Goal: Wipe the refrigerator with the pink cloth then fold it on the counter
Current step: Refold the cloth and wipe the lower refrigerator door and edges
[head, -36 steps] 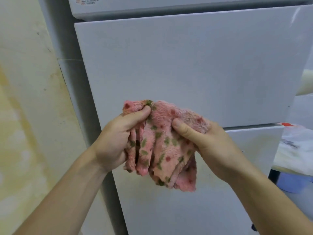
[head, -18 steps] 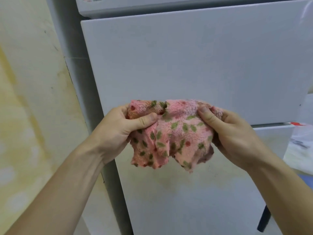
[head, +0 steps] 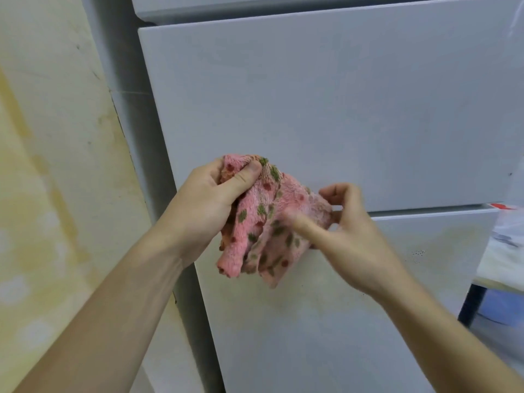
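Note:
The pink cloth point(head: 263, 222), fluffy with green and red dots, hangs bunched in front of the white refrigerator point(head: 340, 109), level with the seam between its upper and lower doors. My left hand point(head: 204, 208) grips the cloth's top left corner, thumb pressed over it. My right hand point(head: 354, 236) is blurred by motion at the cloth's right edge; its thumb lies across the front and its curled fingers sit behind the edge. The cloth's lower folds dangle free.
A stained yellowish wall point(head: 56, 165) stands close on the left of the refrigerator. At the right edge, a surface with white plastic wrapping point(head: 504, 256) rests on a dark leg point(head: 473, 304). The lower door point(head: 312, 336) shows faint yellowish marks.
The cloth went from spread between both hands to hanging in a bunch from my left hand. My right hand shifted its hold on the right edge, and the view moved right.

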The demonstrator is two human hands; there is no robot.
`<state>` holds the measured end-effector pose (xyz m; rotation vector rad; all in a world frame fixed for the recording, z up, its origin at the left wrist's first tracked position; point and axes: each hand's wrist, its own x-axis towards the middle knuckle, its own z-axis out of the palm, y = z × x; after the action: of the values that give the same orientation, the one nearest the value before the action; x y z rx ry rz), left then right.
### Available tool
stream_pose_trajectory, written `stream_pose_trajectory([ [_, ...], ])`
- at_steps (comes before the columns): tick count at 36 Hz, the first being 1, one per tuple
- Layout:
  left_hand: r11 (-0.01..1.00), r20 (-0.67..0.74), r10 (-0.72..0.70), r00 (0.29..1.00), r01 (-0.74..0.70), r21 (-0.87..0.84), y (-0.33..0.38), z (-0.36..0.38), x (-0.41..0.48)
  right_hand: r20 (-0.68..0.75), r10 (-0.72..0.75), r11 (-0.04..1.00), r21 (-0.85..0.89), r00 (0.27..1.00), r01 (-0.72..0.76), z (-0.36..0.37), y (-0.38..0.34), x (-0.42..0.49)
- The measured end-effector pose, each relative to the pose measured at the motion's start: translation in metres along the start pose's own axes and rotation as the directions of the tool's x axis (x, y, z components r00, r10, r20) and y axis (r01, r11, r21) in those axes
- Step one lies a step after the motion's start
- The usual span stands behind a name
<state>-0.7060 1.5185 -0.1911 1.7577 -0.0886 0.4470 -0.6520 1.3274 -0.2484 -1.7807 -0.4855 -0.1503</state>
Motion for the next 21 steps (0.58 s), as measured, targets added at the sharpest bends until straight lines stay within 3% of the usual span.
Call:
stream_pose_trajectory([
  [4, 0.997, -0.087, 0.034, 0.996, -0.028, 0.068, 0.0, -0.002, 0.001, -0.023, -0.036, 0.997, -0.074, 0.999, 0.034, 0.006, 0.003, -0.008],
  [7, 0.964, -0.178, 0.12, 0.977, -0.072, 0.257, -0.004, -0.006, 0.001, -0.109, -0.158, 0.977, -0.164, 0.981, 0.139, 0.01, 0.013, -0.014],
  [9, 0.92, -0.209, 0.205, 0.956, -0.116, 0.375, -0.005, -0.006, 0.0, -0.238, -0.403, 0.866, -0.41, 0.884, 0.285, 0.016, 0.017, -0.017],
  [11, 0.896, -0.193, 0.244, 0.95, -0.145, 0.42, -0.006, -0.004, -0.003, -0.229, -0.587, 0.73, -0.565, 0.777, 0.385, 0.022, 0.016, -0.019],
  [13, 0.89, -0.145, 0.234, 0.961, -0.152, 0.43, -0.005, -0.001, -0.005, -0.142, -0.502, 0.788, -0.481, 0.853, 0.384, 0.03, 0.007, -0.021],
  [15, 0.908, -0.096, 0.197, 0.976, -0.145, 0.393, -0.003, -0.001, -0.008, -0.049, -0.302, 0.878, -0.404, 0.952, 0.258, 0.034, 0.0, -0.022],
  [17, 0.927, -0.067, 0.159, 0.985, -0.125, 0.354, 0.0, -0.007, -0.01, -0.027, -0.234, 0.911, -0.355, 0.972, 0.209, 0.035, -0.003, -0.02],
  [21, 0.948, -0.019, 0.038, 0.999, -0.03, 0.316, 0.001, -0.027, -0.013, 0.0, -0.095, 0.993, 0.072, 0.996, 0.094, 0.018, -0.006, -0.007],
])
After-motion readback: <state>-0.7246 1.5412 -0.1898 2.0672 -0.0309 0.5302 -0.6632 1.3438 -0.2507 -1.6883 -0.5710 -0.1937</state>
